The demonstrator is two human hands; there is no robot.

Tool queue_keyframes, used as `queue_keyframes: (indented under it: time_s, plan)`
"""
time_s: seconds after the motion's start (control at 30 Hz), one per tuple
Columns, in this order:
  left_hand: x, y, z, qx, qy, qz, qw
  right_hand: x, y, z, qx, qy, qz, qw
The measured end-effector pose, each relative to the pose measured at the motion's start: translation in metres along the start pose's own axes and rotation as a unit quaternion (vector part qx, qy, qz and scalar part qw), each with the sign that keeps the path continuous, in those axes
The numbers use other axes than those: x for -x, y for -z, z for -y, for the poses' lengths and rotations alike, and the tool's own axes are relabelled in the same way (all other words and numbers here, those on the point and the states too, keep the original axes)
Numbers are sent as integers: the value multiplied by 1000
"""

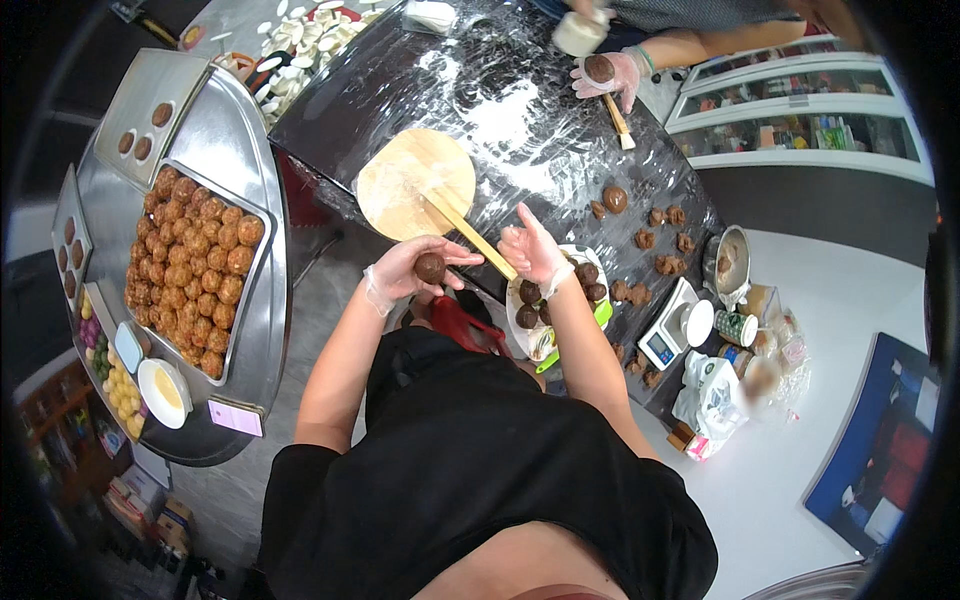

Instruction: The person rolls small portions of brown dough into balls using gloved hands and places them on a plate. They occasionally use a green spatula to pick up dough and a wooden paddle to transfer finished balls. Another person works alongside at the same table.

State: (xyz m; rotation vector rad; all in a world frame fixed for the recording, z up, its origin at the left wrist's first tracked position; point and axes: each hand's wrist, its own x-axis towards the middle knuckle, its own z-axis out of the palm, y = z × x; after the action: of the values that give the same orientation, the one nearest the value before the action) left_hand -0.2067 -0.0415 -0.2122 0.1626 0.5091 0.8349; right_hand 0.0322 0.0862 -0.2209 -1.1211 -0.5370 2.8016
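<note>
My left hand, in a clear glove, cradles a smooth dark brown ball on its palm side near the fingers. To its right is my right hand, also gloved, with one digit raised and the others curled; nothing shows in it, though the inside of the curl is hidden. Between and beyond the hands is a round wooden board with a flat wooden stick across it. Under my right wrist, a plate carries several dark brown balls, partly covered by the forearm.
A co-worker's gloved hand holds a brown ball across the black table. Brown dough pieces, a digital scale and a metal bowl lie right. On the left steel table stands a tray of orange-brown balls.
</note>
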Motion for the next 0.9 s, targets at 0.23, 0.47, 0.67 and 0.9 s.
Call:
queue_keyframes:
  time_s: [0.23, 0.47, 0.67, 0.9]
  plan:
    - [-15, 1, 16, -8, 11, -56, 998, -9, 4, 1, 59, 19, -32, 998]
    - [-16, -3, 13, -6, -21, -42, 999, -6, -9, 7, -7, -6, 45, 999]
    - [28, -33, -50, 40, -138, -8, 990, -18, -20, 21, -30, 119, -142, 982]
    - [61, -38, -121, 89, -207, 70, 972, -68, -55, 21, 203, 122, -268, 934]
